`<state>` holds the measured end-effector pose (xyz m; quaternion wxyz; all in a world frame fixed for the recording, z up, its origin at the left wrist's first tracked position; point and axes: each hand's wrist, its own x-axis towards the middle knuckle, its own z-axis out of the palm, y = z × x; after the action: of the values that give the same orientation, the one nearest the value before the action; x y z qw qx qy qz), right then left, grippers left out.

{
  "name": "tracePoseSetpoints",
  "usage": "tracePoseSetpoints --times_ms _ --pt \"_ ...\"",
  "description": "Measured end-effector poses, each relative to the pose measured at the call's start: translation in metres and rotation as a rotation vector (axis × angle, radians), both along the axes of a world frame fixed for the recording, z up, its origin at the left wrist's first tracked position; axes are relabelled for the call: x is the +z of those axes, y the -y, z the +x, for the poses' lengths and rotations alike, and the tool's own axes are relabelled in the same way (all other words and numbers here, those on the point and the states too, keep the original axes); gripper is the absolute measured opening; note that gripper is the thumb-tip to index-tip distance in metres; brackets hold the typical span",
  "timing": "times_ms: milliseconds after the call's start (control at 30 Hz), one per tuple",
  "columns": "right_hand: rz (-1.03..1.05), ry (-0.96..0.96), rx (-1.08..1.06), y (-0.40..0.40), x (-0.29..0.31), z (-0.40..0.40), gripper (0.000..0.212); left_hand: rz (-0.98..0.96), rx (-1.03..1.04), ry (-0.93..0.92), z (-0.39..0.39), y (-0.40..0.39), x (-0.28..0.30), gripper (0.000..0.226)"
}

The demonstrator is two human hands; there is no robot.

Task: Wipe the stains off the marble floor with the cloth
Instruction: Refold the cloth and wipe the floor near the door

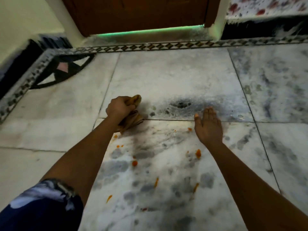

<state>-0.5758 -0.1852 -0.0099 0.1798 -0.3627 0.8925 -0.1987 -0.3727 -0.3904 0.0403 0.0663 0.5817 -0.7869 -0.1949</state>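
i see the cloth [131, 116], a tan-brown bunched rag, sitting a little to the 10 o'clock side of the middle of my view, right on the dark joint line between two slabs of the marble floor [175, 77]. one end of it pokes up past the knuckles, the rest fans out below the fist down onto the floor. my left hand [120, 108] has its fingers curled tight round the cloth, clamped on it like a fist. the orange stains [198, 153] are scattered toward 6 o'clock from the cloth: a few small spots just below the rag, a rounder blob at about the centre of the lower slab, a bigger smear toward 4 o'clock, and thin streaks further down toward 6. my right hand [208, 126] lies at 3 o'clock from the cloth, well apart from it, fingers straight and together, holding nothing; whether the palm actually rests on the marble i cannot tell. a dark grey patch in the marble lies between the two hands, slightly toward 12. a blue and white sleeve [41, 205] fills the 7 o'clock corner. at 12 o'clock a patterned border strip [150, 47] runs across the floor, with a brown door [133, 12] beyond it.
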Motion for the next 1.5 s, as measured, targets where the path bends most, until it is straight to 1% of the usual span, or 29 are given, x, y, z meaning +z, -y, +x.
tracePoseSetpoints --times_ms 67,167,300,367,467,533,633,667,733,767,800,867,933,1000,1100,1167,1233,1300,1367,1433,1500 --pt "-0.067 -0.020 0.101 -0.001 0.010 0.031 0.060 -0.011 -0.032 -0.039 0.032 -0.013 0.019 0.041" --pt "-0.073 -0.049 0.214 -0.006 0.014 0.063 0.060 0.008 -0.081 -0.050 0.071 -0.027 0.041 0.040" --pt "0.060 -0.095 0.407 -0.008 0.013 0.106 0.062 0.035 -0.069 0.038 0.131 -0.040 0.064 0.040" --pt "0.130 -0.119 0.459 -0.010 0.009 0.122 0.063 0.040 -0.050 0.061 0.156 -0.045 0.068 0.040" --pt "0.267 -0.145 0.558 -0.014 0.002 0.137 0.064 0.026 -0.008 0.042 0.182 -0.056 0.055 0.038" --pt "0.341 -0.197 0.646 -0.014 0.003 0.137 0.064 0.020 0.050 -0.037 0.187 -0.065 0.038 0.039" --pt "0.360 -0.314 0.752 -0.011 0.007 0.125 0.070 0.013 0.116 -0.182 0.181 -0.078 0.006 0.043" --pt "0.364 -0.343 0.779 -0.010 0.009 0.122 0.071 0.002 0.108 -0.219 0.178 -0.083 -0.004 0.044" --pt "0.386 -0.370 0.810 -0.009 0.011 0.118 0.069 -0.035 0.021 -0.259 0.175 -0.088 -0.027 0.049" --pt "0.386 -0.365 0.802 -0.009 0.009 0.117 0.072 -0.045 -0.036 -0.253 0.173 -0.090 -0.041 0.052" --pt "0.361 -0.350 0.783 -0.010 0.006 0.119 0.080 -0.063 -0.079 -0.223 0.171 -0.090 -0.053 0.054" --pt "0.305 -0.285 0.717 -0.013 -0.007 0.129 0.095 -0.105 -0.131 -0.087 0.166 -0.086 -0.074 0.062" --pt "0.254 -0.212 0.637 -0.018 -0.023 0.139 0.095 -0.123 -0.130 0.080 0.157 -0.082 -0.085 0.065" --pt "0.220 -0.173 0.572 -0.023 -0.035 0.145 0.090 -0.137 -0.105 0.163 0.147 -0.076 -0.089 0.061" --pt "0.188 -0.152 0.519 -0.028 -0.049 0.149 0.077 -0.129 -0.085 0.207 0.130 -0.049 -0.092 0.053" --pt "0.164 -0.168 0.504 -0.027 -0.052 0.152 0.074 -0.109 -0.074 0.211 0.112 -0.024 -0.088 0.051" --pt "0.149 -0.183 0.493 -0.027 -0.054 0.153 0.073 -0.060 -0.113 0.192 0.082 -0.003 -0.086 0.051" --pt "0.135 -0.191 0.483 -0.029 -0.056 0.154 0.070 -0.022 -0.209 0.200 0.057 0.003 -0.085 0.049" --pt "0.114 -0.189 0.476 -0.029 -0.057 0.155 0.067 -0.035 -0.332 0.235 0.049 -0.006 -0.085 0.048" --pt "0.092 -0.192 0.465 -0.029 -0.058 0.155 0.066 -0.090 -0.466 0.258 0.065 -0.025 -0.085 0.047" --pt "0.072 -0.201 0.459 -0.029 -0.059 0.156 0.066 -0.144 -0.587 0.213 0.105 -0.047 -0.084 0.052"
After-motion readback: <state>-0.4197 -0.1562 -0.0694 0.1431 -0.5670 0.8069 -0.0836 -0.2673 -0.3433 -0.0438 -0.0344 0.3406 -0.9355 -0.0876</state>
